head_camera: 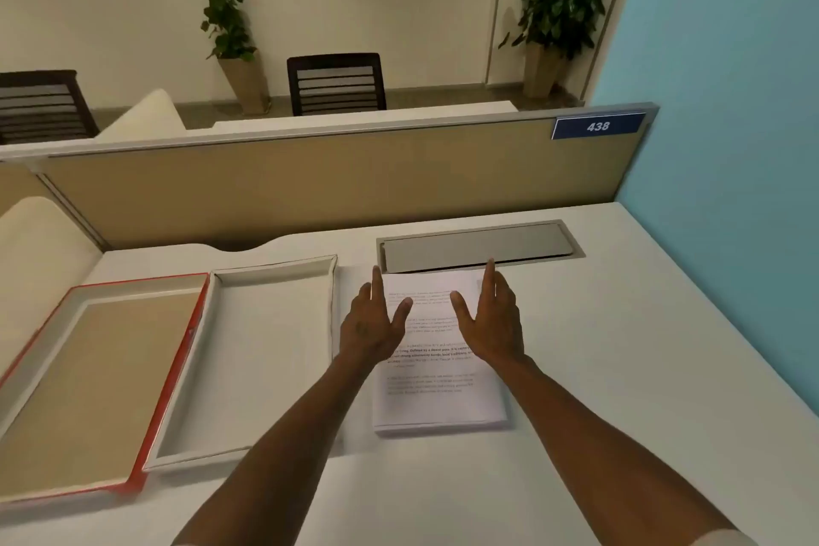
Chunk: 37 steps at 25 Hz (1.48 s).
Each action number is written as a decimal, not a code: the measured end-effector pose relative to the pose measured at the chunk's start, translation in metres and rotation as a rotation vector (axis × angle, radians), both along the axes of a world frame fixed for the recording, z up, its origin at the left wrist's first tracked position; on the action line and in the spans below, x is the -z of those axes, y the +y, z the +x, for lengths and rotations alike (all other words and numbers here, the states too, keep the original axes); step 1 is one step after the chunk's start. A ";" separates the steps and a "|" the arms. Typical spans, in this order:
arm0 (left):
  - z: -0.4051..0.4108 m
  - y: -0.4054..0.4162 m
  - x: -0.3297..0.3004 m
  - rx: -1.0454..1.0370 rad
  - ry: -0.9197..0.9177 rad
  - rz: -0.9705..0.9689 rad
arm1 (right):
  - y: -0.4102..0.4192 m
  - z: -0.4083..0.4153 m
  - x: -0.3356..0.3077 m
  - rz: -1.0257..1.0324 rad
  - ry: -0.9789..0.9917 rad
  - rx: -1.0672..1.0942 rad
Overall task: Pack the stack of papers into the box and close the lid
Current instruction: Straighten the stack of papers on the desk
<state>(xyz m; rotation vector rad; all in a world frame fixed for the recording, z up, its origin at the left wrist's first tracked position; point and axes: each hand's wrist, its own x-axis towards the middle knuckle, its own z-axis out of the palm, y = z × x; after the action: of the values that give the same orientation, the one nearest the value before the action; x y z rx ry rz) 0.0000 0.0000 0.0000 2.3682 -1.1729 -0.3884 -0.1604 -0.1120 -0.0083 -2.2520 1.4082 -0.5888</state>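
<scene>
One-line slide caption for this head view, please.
Both open hands, left hand and right hand, reach over the stack of papers beside the empty white box and its red-edged lid.

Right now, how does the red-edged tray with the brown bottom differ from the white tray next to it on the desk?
The red-edged tray with the brown bottom lies at the far left; the white tray lies between it and the stack of printed papers. The red-edged tray has red outer walls and a brown floor; the white tray is white all over. The red-edged tray looks a little larger. Both are shallow, rectangular, open side up and hold nothing.
</scene>
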 end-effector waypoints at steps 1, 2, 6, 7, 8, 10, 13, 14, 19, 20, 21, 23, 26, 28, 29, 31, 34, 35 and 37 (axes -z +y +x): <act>0.000 0.000 0.005 -0.033 0.057 0.025 | 0.000 -0.001 0.005 0.056 0.018 0.017; 0.001 -0.002 0.011 -0.064 0.083 0.052 | -0.001 -0.002 0.010 0.092 0.044 0.031; 0.000 -0.001 0.032 -0.131 0.221 0.115 | -0.001 -0.006 0.036 0.247 0.165 0.039; -0.002 -0.003 0.035 -0.153 0.265 0.101 | -0.001 -0.006 0.040 0.274 0.173 0.041; -0.005 -0.005 0.038 -0.182 0.310 0.080 | -0.002 -0.006 0.045 0.301 0.173 0.038; -0.011 -0.010 0.042 -0.301 0.442 0.028 | -0.001 -0.006 0.053 0.335 0.197 0.035; -0.013 -0.024 0.040 -0.542 0.653 -0.032 | -0.002 -0.003 0.060 0.348 0.215 0.050; -0.010 -0.028 0.038 -0.601 0.698 -0.038 | -0.003 -0.002 0.061 0.344 0.223 0.059; 0.005 -0.046 0.035 -0.665 0.833 -0.036 | -0.004 0.002 0.061 0.331 0.239 0.077; 0.007 -0.049 0.035 -0.636 0.853 -0.022 | -0.003 0.001 0.061 0.338 0.232 0.076; 0.009 -0.051 0.036 -0.604 0.872 0.002 | -0.002 0.000 0.061 0.339 0.233 0.077; 0.011 -0.059 0.038 -0.569 0.919 0.056 | -0.003 -0.004 0.065 0.350 0.230 0.089; 0.014 -0.062 0.041 -0.534 0.936 0.120 | 0.000 -0.007 0.068 0.361 0.230 0.087; 0.018 -0.064 0.037 -0.524 0.933 0.138 | -0.004 -0.006 0.066 0.367 0.212 0.091; 0.024 -0.062 0.035 -0.522 0.965 0.144 | -0.004 -0.004 0.064 0.363 0.208 0.088; 0.035 -0.059 0.028 -0.506 1.085 0.170 | -0.004 -0.003 0.064 0.358 0.203 0.087; 0.041 -0.054 0.026 -0.424 1.050 0.233 | -0.004 -0.002 0.063 0.355 0.204 0.087; 0.040 -0.053 0.030 -0.400 0.960 0.222 | -0.004 -0.001 0.063 0.355 0.197 0.086; 0.037 -0.049 0.042 -0.409 0.841 0.127 | -0.005 -0.001 0.062 0.352 0.191 0.084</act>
<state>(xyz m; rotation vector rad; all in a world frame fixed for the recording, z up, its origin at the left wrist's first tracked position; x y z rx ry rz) 0.0370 -0.0486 -0.0418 2.0900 -0.2775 -1.1758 -0.1615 -0.1166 -0.0707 -2.0150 1.5643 -0.1347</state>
